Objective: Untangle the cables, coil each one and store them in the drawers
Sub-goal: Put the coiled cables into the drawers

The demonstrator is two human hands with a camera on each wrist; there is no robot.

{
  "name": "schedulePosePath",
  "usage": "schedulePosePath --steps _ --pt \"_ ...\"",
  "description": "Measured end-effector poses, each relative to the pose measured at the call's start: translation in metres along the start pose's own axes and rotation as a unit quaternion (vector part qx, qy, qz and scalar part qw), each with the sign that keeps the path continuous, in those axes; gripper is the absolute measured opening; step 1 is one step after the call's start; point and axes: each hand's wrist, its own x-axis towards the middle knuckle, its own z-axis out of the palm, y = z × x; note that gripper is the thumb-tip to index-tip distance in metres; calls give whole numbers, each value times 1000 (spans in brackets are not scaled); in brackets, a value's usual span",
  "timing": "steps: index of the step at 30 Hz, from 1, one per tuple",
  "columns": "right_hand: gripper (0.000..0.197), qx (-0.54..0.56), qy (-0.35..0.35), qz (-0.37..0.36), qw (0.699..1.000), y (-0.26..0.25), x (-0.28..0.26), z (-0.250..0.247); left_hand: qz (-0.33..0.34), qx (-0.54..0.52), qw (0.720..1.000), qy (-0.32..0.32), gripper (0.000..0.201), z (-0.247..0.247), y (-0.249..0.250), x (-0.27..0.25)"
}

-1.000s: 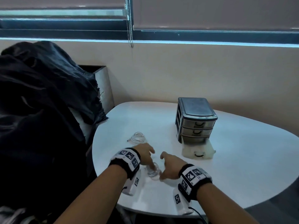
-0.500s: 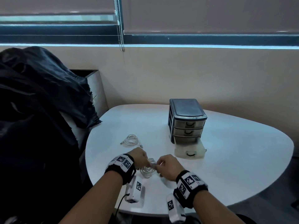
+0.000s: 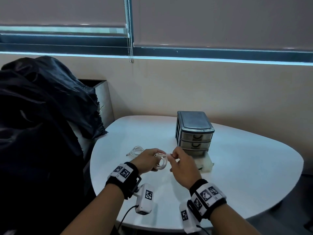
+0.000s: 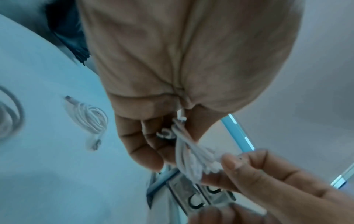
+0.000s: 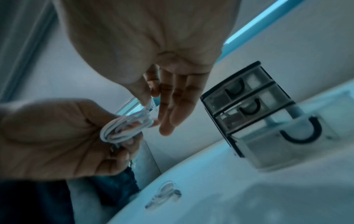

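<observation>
We're at a rounded white worktop [image 3: 237,167] under a window with the blinds [image 3: 220,21] down, black cloth [image 3: 42,116] heaped on the left. A coiled cable [image 3: 136,150] lies on the worktop near the left edge. Our left hand [image 3: 147,161] has its grip curled round a second white coil [image 3: 161,161], held above the surface. Our right hand [image 3: 183,167] pinches that coil's end, other fingers loose. The drawer unit [image 3: 194,131] sits right of the hands, bottom drawer [image 3: 205,164] pulled out.
</observation>
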Motion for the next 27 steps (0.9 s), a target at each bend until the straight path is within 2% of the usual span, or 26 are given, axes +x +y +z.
schedulePosePath --steps 2,4,5,8,13,19,23,27 --pt "19 127 -28 65 989 -9 1 -5 11 -20 1000 8 27 5 8 -3" --pt "29 195 -61 92 975 -16 1 -9 22 -53 998 0 26 11 16 -5" --pt "30 200 -56 80 975 -19 1 -11 31 -74 997 -8 26 13 19 -7" --pt "5 188 10 25 982 -23 2 -15 51 -188 980 -37 30 16 24 -8" --pt "12 240 48 33 969 -22 6 -20 36 -316 947 -47 30 20 29 -9" --pt "14 283 1 100 954 -21 1 -28 24 -234 972 -12 29 21 23 -8" --pt "11 358 -40 180 915 -24 2 -33 41 -195 979 34 29 27 24 -10" --pt "14 488 -64 233 839 -22 1 -33 60 -178 981 51 28 27 30 -9"
